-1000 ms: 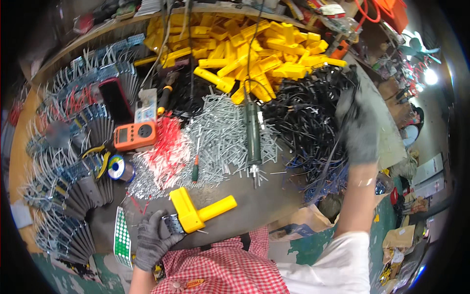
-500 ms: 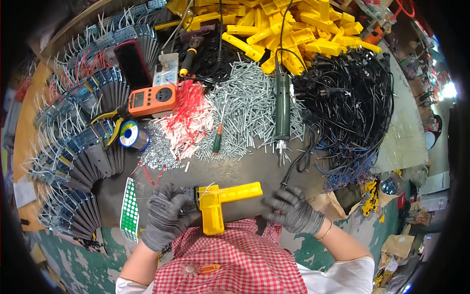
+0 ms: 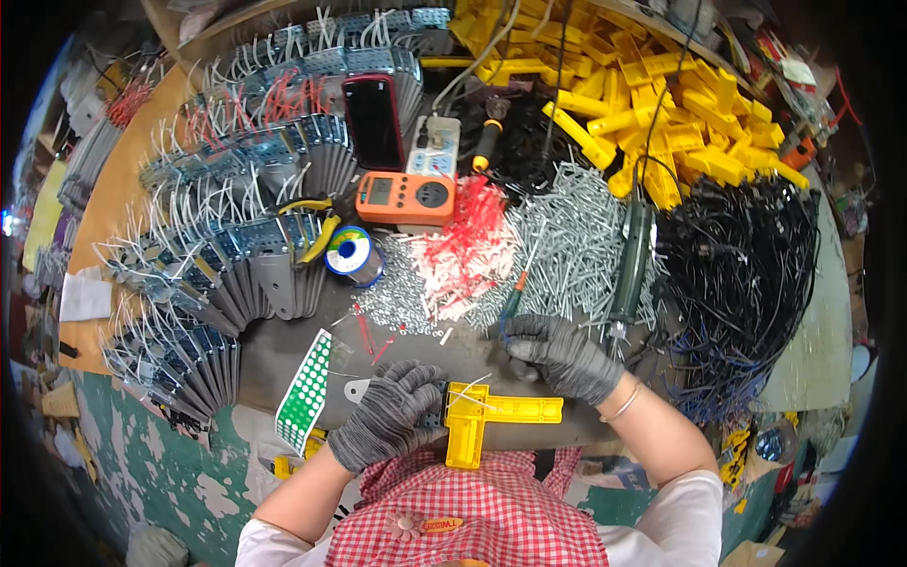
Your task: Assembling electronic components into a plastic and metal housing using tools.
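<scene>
My left hand (image 3: 392, 416) is closed around a metal bracket with a grey blade-like end (image 3: 355, 390). Joined to the bracket is a yellow T-shaped plastic housing (image 3: 466, 430), its ribbed hollow side up, with a white wire lying across it. Beyond the housing, my right hand (image 3: 567, 357) reaches over the bench, fingers curled at the handle end of a small screwdriver (image 3: 513, 300). The screwdriver lies against the pile of screws (image 3: 576, 236); my fingers partly hide its handle. Both hands wear grey knit gloves.
Curved rows of metal brackets with wires (image 3: 227, 255) fill the left. A solder spool (image 3: 355, 255), orange meter (image 3: 406, 198), phone (image 3: 372, 121) and pliers (image 3: 321, 236) stand nearby. A green power screwdriver (image 3: 635, 265), black cables (image 3: 746, 283) and yellow housings (image 3: 680, 104) lie right and back.
My right hand has moved from beside the yellow housing forward to the screwdriver, its fingers curling. My left hand still holds the bracket. The whole view has shifted and turned slightly.
</scene>
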Demonstrator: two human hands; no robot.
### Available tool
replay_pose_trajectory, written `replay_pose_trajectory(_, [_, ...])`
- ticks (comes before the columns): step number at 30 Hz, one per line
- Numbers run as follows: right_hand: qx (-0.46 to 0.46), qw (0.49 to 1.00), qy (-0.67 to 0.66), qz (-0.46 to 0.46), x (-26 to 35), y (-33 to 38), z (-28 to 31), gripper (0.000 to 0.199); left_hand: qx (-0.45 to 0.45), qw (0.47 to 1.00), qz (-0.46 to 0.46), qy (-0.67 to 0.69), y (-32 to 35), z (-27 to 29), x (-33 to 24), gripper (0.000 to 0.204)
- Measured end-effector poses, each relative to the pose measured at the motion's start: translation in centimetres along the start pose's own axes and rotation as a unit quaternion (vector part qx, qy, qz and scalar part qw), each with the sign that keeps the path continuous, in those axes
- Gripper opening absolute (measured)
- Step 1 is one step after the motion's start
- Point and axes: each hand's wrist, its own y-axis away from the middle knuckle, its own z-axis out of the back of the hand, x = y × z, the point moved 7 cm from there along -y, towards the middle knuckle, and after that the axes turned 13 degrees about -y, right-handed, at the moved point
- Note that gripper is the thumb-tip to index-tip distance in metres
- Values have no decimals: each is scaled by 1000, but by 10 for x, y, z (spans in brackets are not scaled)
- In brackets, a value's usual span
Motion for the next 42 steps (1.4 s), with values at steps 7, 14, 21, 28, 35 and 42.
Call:
replay_pose_trajectory(7, [2,993,84,83,13,7,-19,27,40,992,75,99,-26,24,28,30])
replay_pose_trajectory(14, [-115,911,331,217,28,14,-35,26,55,979,132,-147,-80,-20,43,20])
replay_pose_trajectory(21, [-132,946,252,158,6,3,-15,20,22,988,117,-102,-77,-10,28,21])
replay_pose_trajectory(28, [-154,924,273,218,18,8,-33,22,-87,957,177,214,-46,10,11,26])
replay_pose_trajectory(35, [-155,922,294,200,15,10,-38,19,-109,967,155,169,-35,9,14,28])
replay_pose_trajectory(42, [-122,915,324,209,16,12,-45,20,-115,982,83,128,-36,9,9,31])
